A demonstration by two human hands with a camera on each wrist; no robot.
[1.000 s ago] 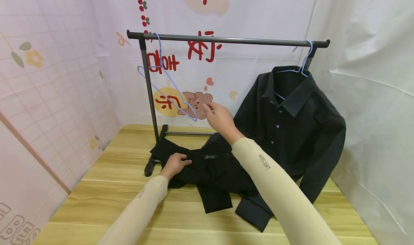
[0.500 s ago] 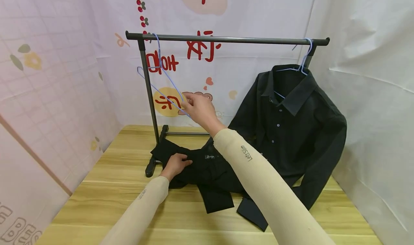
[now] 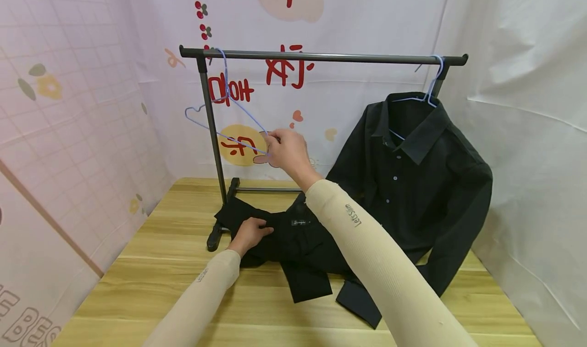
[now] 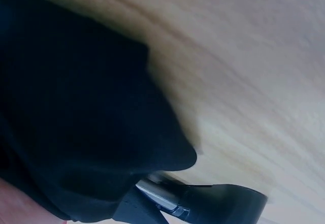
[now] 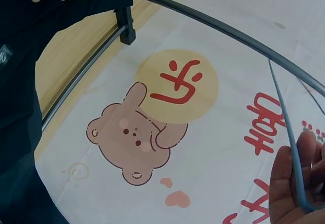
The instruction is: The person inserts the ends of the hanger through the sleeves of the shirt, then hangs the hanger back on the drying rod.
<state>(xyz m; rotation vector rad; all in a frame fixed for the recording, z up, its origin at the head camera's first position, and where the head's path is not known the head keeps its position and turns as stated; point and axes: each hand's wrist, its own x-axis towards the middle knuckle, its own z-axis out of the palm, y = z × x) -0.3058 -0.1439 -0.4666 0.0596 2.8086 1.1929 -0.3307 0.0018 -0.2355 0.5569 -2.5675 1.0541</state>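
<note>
A black shirt (image 3: 284, 240) lies in a heap on the table, its small label facing up in the head view. My left hand (image 3: 249, 235) grips its cloth at the left end, the black fabric filling much of the left wrist view. My right hand (image 3: 289, 151) holds the lower right corner of a thin blue wire hanger (image 3: 247, 113), whose hook hangs over the rail. In the right wrist view the hanger's wire (image 5: 287, 117) runs across the fingers of that hand (image 5: 284, 183). The hanger carries no garment and hangs at an angle.
A dark metal rack (image 3: 321, 57) stands on the wooden table (image 3: 151, 265). At its right end a second black shirt (image 3: 426, 199), buttoned, hangs on another blue hanger (image 3: 433, 84). One rack post (image 3: 213, 128) rises beside the hanger. Printed white sheets (image 3: 367, 10) enclose the back and sides.
My right hand has moved left to the hanger and taken hold of its corner. The hanger's left end has swung further left. My left hand stays on the shirt.
</note>
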